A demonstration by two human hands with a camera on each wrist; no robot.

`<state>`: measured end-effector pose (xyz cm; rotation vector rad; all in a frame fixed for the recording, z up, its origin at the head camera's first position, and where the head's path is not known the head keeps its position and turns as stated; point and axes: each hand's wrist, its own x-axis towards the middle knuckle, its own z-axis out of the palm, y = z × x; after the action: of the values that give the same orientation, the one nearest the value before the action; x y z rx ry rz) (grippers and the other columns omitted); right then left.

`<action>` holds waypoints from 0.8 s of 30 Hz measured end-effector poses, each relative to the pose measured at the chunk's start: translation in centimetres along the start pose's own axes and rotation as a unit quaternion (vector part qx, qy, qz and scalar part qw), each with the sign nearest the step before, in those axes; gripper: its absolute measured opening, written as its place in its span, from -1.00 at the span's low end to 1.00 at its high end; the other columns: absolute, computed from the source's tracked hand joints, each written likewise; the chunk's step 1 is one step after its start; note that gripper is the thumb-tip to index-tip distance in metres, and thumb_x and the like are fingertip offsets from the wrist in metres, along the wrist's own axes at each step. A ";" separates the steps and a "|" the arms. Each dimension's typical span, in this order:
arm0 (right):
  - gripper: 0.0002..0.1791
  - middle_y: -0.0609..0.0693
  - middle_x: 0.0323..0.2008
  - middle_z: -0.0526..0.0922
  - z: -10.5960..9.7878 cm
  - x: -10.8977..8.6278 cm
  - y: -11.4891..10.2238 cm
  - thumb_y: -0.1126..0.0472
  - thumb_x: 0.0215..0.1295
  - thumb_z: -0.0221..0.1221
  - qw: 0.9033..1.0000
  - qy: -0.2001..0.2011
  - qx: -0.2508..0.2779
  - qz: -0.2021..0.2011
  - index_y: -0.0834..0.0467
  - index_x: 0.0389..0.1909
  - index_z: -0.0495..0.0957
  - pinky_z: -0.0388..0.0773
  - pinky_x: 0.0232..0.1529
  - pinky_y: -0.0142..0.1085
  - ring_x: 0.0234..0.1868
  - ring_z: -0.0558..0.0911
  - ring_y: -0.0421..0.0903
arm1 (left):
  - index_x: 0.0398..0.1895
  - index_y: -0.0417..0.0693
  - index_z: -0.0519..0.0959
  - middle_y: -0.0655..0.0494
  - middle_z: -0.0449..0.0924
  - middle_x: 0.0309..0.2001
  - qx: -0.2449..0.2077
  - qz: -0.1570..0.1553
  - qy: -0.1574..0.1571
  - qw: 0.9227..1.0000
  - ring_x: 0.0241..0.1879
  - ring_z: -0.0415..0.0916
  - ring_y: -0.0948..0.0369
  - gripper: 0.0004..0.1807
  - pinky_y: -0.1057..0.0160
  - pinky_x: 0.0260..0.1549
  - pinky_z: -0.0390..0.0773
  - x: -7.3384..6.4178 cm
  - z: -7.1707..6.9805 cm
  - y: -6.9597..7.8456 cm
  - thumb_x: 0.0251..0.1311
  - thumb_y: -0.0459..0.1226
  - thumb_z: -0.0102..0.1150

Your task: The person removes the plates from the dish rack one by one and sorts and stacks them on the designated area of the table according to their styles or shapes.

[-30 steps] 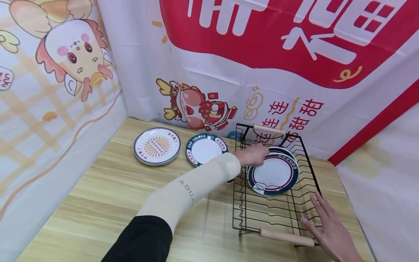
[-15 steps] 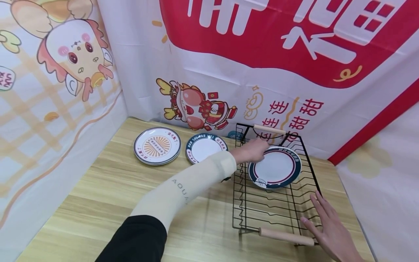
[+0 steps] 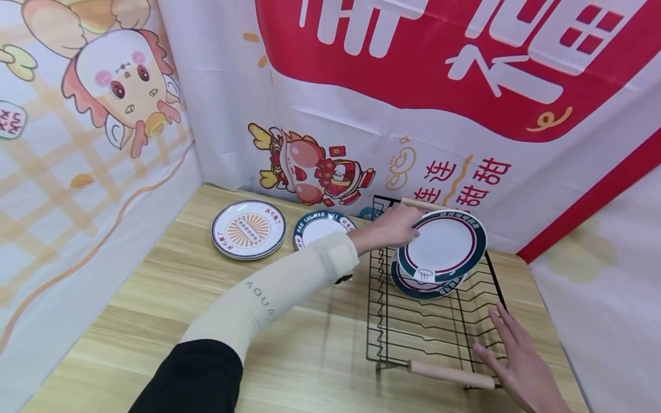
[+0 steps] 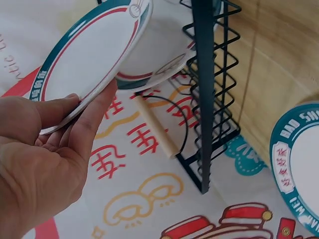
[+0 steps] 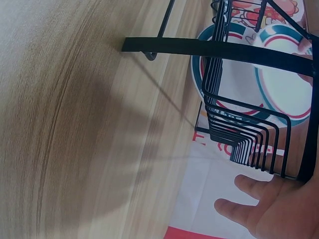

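My left hand (image 3: pixel 395 225) pinches the left edge of a white plate (image 3: pixel 443 244) with a dark teal rim and a red ring. Its thumb lies on the plate's face and its fingers are behind, as the left wrist view shows. This plate is tilted above a second teal-rimmed plate (image 3: pixel 426 288), which leans in the black wire dish rack (image 3: pixel 436 344) and is partly covered. At the rack's right front side my right hand (image 3: pixel 524 361) rests against the wires, its fingers fairly straight. In the right wrist view, part of the right hand (image 5: pixel 281 209) is behind the wires.
Left of the rack lies a teal-rimmed plate (image 3: pixel 322 226), partly behind the left sleeve. Farther left is a small stack of plates (image 3: pixel 248 229) with a sunburst print. Wooden handles (image 3: pixel 449 373) are on the rack's ends. Printed cloth (image 3: pixel 310 97) hangs behind the table.
The left hand has raised the plate from the rack, up and slightly right, uncovering part of the plate below. The left forearm has shifted left. The right hand has stayed in place.
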<state>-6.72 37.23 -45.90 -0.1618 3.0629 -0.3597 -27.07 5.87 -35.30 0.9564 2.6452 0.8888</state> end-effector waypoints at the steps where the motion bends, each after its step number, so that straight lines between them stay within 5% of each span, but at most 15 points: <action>1: 0.01 0.32 0.67 -0.06 0.0 0.0 0.0 -0.29 0.52 0.14 1.000 0.001 0.000 0.000 0.16 0.71 -0.05 0.35 0.08 0.63 0.53 0.13 0.52 | 0.30 -0.12 0.60 0.09 0.72 -0.09 0.001 0.000 0.007 1.000 -0.35 0.65 0.34 -0.67 0.50 -0.39 0.61 -0.2 -0.3 0.0 0.57 -0.29 0.14; 12: 0.02 0.32 0.68 -0.10 -0.1 0.1 0.0 -0.31 0.53 0.11 1.000 -0.013 -0.006 0.008 0.22 0.70 -0.05 0.34 0.10 0.62 0.55 0.08 0.51 | 0.48 -0.09 0.48 0.03 0.74 0.02 -0.016 0.008 0.052 0.999 -0.33 0.66 0.34 -0.51 0.50 -0.30 0.60 -3.2 -2.9 -0.6 0.54 -0.27 0.20; 24: 0.01 0.29 0.69 -0.11 0.1 0.0 0.2 -0.29 0.53 0.11 1.000 -0.006 -0.002 0.000 0.19 0.71 -0.06 0.36 0.06 0.62 0.55 0.09 0.50 | 0.30 -0.24 0.58 -0.05 0.77 -0.11 -0.069 -0.015 0.083 0.994 -0.31 0.74 0.26 -0.64 0.46 -0.33 0.69 -7.0 -6.3 -0.6 0.55 -0.28 0.18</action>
<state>-6.76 37.38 -46.00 -0.1623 3.0515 -0.3522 -24.28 -1.88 -30.77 0.8420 2.6807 1.1749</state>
